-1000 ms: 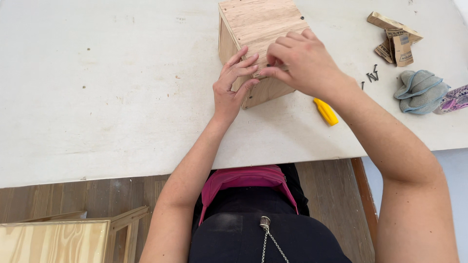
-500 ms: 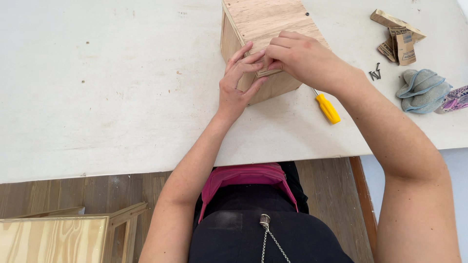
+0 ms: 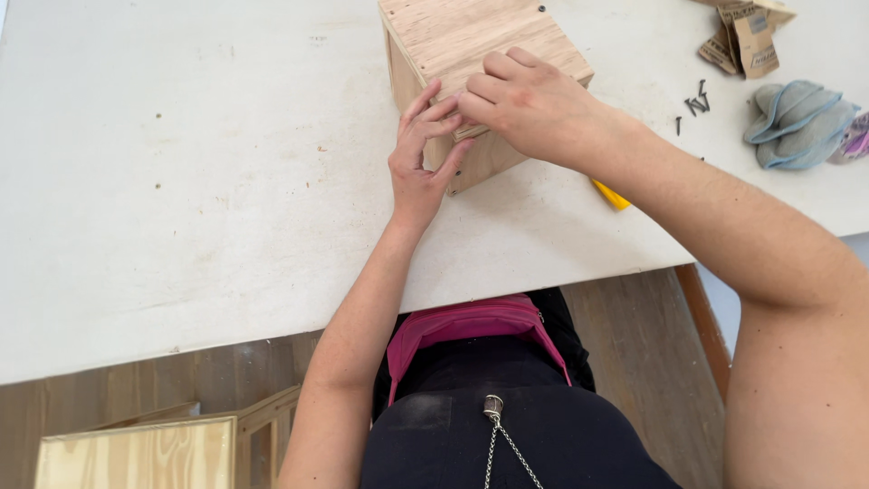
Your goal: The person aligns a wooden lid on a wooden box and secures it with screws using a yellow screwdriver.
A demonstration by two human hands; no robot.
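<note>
the wooden box (image 3: 471, 45) sits on the far part of the white table (image 3: 181, 181), slightly turned so one corner points back toward the person. both hands meet at its near top edge. the left hand (image 3: 421, 167) lies against the near side of the box, palm to the wood, its fingers bunched upward and the fingertips drawn together at the edge as if nipping something very small (what it is cannot be made out). the right hand (image 3: 529, 104) rests on top of the box with its fingers curled down over the same edge, touching the left fingertips; whether it grips anything cannot be told.

just right of the box, partly hidden under the right forearm, a yellow tool handle (image 3: 612, 195) lies on the table. further right are a few dark screws (image 3: 695, 101), scattered loose, then a crumpled blue-grey cloth (image 3: 797, 122) near the table's edge. brown folded sandpaper pieces (image 3: 747, 36) lie at the far right corner. below the table, at lower left, stands another pale wooden frame (image 3: 145, 448) on the wood floor.
</note>
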